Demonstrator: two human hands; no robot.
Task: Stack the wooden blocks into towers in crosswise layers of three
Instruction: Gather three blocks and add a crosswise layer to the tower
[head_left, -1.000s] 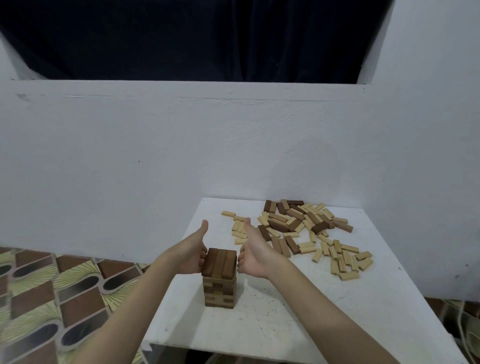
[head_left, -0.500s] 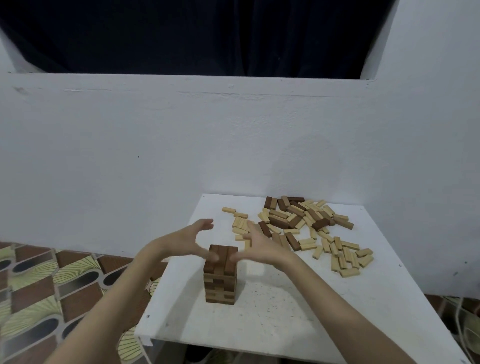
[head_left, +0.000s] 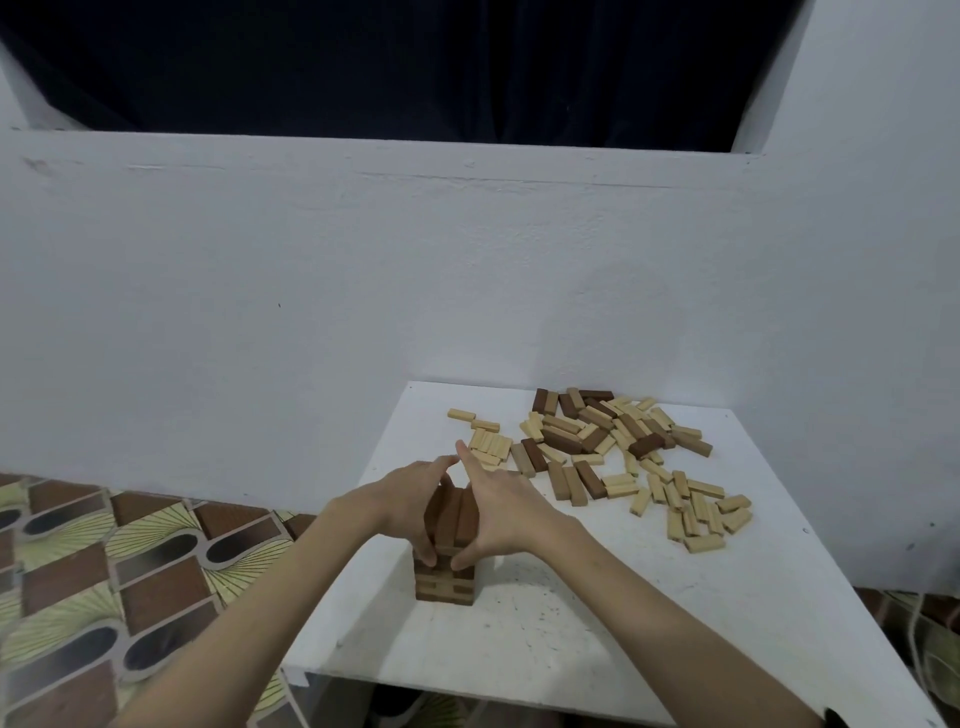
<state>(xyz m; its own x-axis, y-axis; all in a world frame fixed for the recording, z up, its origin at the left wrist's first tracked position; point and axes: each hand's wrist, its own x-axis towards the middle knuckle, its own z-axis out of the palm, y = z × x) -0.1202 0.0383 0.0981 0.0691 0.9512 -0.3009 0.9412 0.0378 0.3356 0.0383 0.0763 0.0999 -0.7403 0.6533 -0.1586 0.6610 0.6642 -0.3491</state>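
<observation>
A short tower of wooden blocks (head_left: 444, 584) stands near the front left of the white table (head_left: 571, 629). Its top layer is three dark brown blocks (head_left: 453, 514) lying lengthwise away from me. My left hand (head_left: 408, 499) presses against the left side of that layer, with fingers reaching to its far end and the thumb on its near end. My right hand (head_left: 501, 512) mirrors it on the right side, index finger stretched forward, thumb on the front face. Neither hand carries a loose block.
A spread of loose light and dark blocks (head_left: 613, 447) covers the far right half of the table. A white wall stands right behind it and to the right. To the left, beyond the table edge, lies patterned floor (head_left: 130, 571).
My hands went from flat palms on the tower's two sides to reaching over the top, and now frame the top layer with fingers at its far end and thumbs at its near end.
</observation>
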